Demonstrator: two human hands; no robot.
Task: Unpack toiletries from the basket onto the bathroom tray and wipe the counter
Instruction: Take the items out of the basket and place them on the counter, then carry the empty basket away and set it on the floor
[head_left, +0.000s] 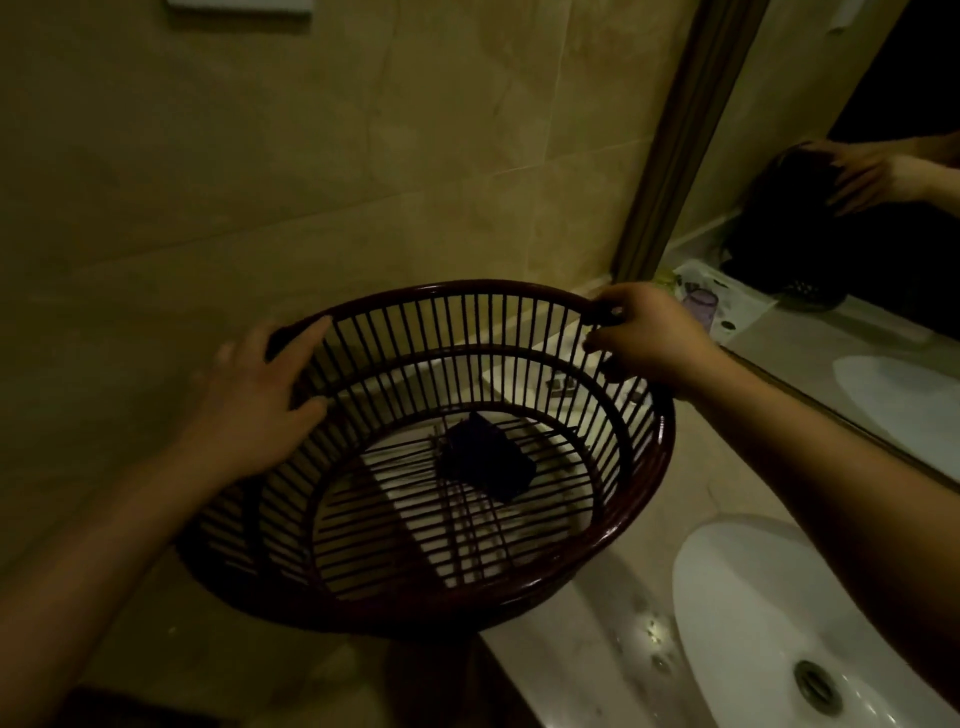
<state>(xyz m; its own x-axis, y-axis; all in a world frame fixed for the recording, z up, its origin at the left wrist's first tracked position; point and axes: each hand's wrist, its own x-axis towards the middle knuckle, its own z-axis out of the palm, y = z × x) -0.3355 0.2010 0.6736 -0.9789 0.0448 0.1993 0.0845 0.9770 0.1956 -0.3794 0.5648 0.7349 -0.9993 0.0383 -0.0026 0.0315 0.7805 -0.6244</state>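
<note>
A dark red slatted basket (644, 499) is tilted toward me above the left end of the counter (587, 654). My left hand (260, 400) presses flat against its left outer wall, fingers spread over the rim. My right hand (644, 338) grips the far right rim. Inside lies one dark blue rectangular item (488, 457) on the slatted bottom. The tray is not seen directly; its reflection (737, 301), white with a purple cup (698, 304), shows in the mirror.
A white sink (769, 613) with a metal drain (818, 686) lies at the lower right. A framed mirror (857, 156) runs along the right wall. Beige tiled wall fills the left and back. The room is dim.
</note>
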